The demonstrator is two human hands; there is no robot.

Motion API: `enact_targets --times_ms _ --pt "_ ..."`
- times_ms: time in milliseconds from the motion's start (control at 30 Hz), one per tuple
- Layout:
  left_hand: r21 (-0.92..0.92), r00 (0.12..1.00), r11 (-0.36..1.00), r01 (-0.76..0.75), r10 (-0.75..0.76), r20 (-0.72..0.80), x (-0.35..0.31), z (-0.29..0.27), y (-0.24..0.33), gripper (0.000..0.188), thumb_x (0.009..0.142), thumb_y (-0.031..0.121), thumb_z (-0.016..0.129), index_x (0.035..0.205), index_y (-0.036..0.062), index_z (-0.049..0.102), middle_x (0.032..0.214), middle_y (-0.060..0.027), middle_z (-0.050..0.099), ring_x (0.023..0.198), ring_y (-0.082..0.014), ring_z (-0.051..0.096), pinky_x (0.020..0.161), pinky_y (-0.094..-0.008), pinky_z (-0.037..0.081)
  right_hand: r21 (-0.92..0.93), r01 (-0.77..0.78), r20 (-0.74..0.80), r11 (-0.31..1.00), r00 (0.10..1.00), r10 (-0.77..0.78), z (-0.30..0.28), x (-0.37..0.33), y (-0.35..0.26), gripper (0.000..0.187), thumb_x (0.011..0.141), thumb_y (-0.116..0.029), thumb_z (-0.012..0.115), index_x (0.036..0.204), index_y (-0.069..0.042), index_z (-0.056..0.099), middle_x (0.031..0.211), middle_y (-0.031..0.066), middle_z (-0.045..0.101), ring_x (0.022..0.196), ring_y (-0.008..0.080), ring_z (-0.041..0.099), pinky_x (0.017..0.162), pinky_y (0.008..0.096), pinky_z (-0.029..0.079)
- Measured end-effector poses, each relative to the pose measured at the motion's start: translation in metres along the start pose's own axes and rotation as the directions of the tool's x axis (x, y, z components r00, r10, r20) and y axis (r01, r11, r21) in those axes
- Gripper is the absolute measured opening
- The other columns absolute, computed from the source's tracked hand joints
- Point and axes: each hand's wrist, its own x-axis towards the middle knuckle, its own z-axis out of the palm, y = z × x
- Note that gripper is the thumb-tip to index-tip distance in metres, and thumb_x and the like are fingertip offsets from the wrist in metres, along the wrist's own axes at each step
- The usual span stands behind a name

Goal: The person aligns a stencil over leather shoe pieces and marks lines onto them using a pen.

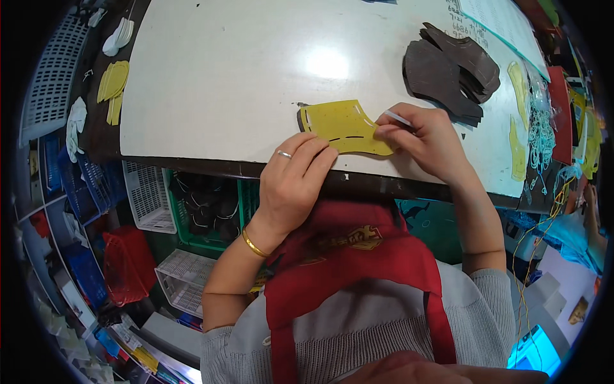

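A yellow pattern template (345,125) with slots and small holes lies at the near edge of the table. Under it, a dark brown cut piece (302,120) shows along the left side. My left hand (291,173), with bent fingers, presses the template's lower left part down. In my right hand (425,137) is a slim whitish pen (398,118), pinched between thumb and fingers at the template's right edge. The pen's tip is hidden by the fingers. To the right lie stacks of similar brown pieces (435,70).
Yellow templates (517,150) and pale cords (542,134) lie at the table's right end. More yellow pieces (114,83) hang at the left. Below the near edge stand a green crate (192,240) with dark pieces, white baskets (150,198) and a red basket (128,265).
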Motion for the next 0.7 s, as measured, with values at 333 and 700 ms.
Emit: enact_targets --times_ms 333,700 --pt "0.104 0.992 0.993 -0.051 0.039 0.121 0.006 -0.003 0.009 0.031 0.078 0.004 0.066 0.109 0.0006 0.07 0.105 -0.0099 0.067 0.097 -0.0264 0.066 0.078 -0.0326 0.059 -0.222 0.031 -0.006 0.975 0.999 -0.034 0.005 0.006 0.008 0.019 0.089 -0.024 0.074 0.099 -0.007 0.076 0.08 0.0125 0.074 0.07 0.0274 0.071 0.064 0.0349 0.053" --pt "0.304 0.934 0.936 -0.175 0.059 0.353 0.02 -0.001 0.022 0.05 0.081 0.004 0.065 0.13 0.0186 0.068 0.098 -0.0052 0.058 0.086 -0.0234 0.059 0.061 -0.03 0.056 -0.265 -0.093 -0.161 0.96 0.986 0.051 -0.013 -0.019 0.007 0.022 0.085 -0.022 0.079 0.097 -0.006 0.071 0.085 0.0088 0.076 0.078 0.0255 0.075 0.07 0.0347 0.057"
